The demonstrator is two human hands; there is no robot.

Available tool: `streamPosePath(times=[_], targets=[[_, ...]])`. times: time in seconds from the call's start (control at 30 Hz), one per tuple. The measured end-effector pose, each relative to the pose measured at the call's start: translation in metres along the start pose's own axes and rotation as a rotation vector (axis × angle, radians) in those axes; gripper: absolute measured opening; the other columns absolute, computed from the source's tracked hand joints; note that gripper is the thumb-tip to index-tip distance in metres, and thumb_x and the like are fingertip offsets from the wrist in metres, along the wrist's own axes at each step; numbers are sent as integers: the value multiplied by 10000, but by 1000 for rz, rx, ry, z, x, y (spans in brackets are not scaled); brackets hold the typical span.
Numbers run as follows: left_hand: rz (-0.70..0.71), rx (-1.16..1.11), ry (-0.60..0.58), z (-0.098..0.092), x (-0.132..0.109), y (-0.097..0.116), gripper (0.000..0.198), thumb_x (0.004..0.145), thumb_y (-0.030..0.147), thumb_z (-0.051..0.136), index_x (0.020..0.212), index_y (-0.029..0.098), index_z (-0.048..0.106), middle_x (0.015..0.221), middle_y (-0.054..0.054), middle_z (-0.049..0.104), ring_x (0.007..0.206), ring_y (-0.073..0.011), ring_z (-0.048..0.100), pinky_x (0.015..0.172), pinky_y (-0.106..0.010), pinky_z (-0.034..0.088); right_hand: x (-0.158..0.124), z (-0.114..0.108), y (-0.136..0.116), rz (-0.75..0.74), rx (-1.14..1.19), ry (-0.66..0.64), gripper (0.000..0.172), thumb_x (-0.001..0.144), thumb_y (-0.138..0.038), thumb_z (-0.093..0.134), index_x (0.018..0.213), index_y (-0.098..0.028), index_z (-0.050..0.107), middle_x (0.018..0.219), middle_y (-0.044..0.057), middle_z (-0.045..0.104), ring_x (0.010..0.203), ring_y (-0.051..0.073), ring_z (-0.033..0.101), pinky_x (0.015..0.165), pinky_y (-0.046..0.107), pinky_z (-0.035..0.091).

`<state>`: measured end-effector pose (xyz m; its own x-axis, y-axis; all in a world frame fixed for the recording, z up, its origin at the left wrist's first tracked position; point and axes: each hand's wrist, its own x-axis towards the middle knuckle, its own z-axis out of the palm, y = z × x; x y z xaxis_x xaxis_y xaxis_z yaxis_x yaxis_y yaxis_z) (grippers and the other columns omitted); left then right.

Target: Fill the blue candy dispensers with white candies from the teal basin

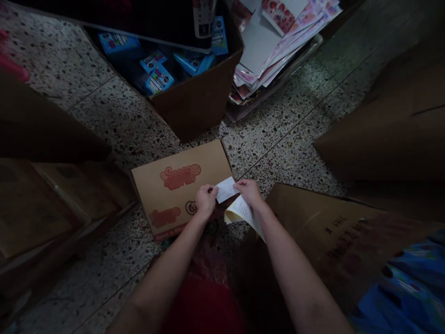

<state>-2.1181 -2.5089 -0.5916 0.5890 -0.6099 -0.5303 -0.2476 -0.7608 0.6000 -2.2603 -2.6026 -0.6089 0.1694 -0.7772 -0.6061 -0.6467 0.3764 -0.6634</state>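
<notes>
A small white printed slip of paper (225,189) is stretched between my two hands. My left hand (206,199) pinches its left edge, and my right hand (249,191) pinches its right edge. Beneath my right hand hangs a curled sheet of paper (241,211), white with print on one face and yellow on the other; how it is held is hidden. Below the slip lies a brown cardboard box (208,160) with red printed lettering, its lower right part covered by my hands and the papers.
An open carton (198,106) of small blue boxes (160,79) stands ahead. Right of it is a stack of printed sheets (264,51). Taped cartons (73,185) line the left; a carton with handwriting (313,218) and blue wrapped packages (403,287) are at right. Speckled floor (278,134) lies between.
</notes>
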Motion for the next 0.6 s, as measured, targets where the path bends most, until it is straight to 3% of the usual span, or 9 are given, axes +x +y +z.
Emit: streamPosePath(times=[0.2, 0.6], targets=[[50, 185, 34, 4, 12, 4, 252, 802, 352, 529, 840, 188, 716, 853, -67, 639, 824, -198, 583, 711, -275, 409, 12, 3, -3, -4, -164, 18, 128, 664, -291, 650, 674, -172, 696, 607, -10, 665, 519, 104, 533, 519, 207, 365], [0, 388, 3, 4, 17, 14, 273, 848, 398, 483, 918, 250, 700, 967, -66, 640, 940, -224, 579, 757, -317, 402, 10, 10, -7, 16, -327, 66, 196, 744, -325, 602, 783, -178, 725, 726, 11, 707, 602, 127, 581, 546, 212, 375]])
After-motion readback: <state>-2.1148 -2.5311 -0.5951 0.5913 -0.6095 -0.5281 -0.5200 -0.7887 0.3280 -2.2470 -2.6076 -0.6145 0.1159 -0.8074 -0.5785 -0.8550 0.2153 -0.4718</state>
